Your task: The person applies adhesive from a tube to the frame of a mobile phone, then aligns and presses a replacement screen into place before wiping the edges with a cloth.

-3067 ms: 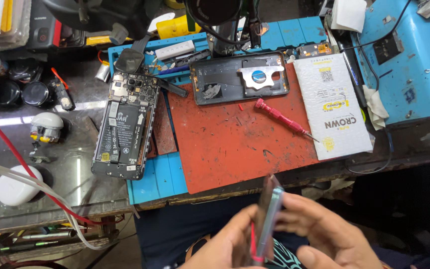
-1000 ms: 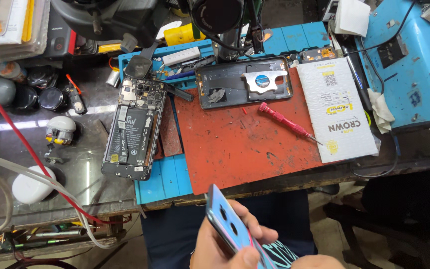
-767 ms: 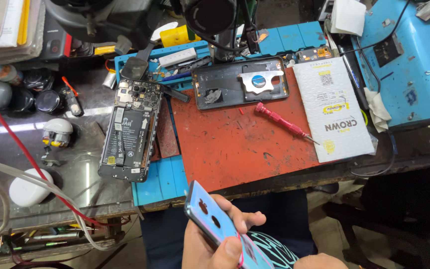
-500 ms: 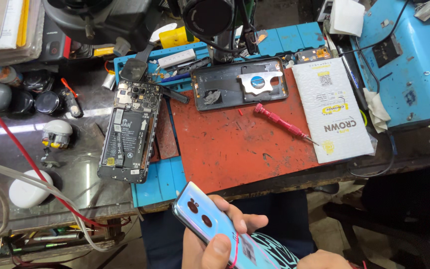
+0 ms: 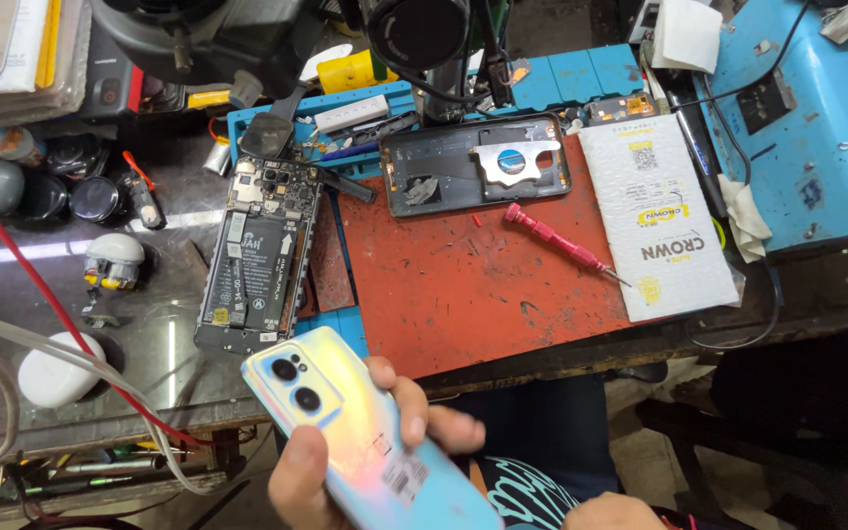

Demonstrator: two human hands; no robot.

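I see a cluttered repair counter with a dark glossy top on the left. A red mat lies in the middle over blue trays, and a blue machine sits at far right. On the mat are a red screwdriver and, at its far edge, a dark phone shell. A white battery lies just right of the mat. An opened phone with its board bare lies left of the mat. A red cable crosses the left side, beside a white round case.

The phone is held off the near edge of the counter, back cover up, iridescent blue. Its long axis runs diagonally. The camera end points far-left and the other end near-right.

My left hand has its grip clamped on the phone, thumb on the near-left edge and fingers wrapped over the far edge. My right hand only peeks in at the bottom edge. I cannot tell its grip.
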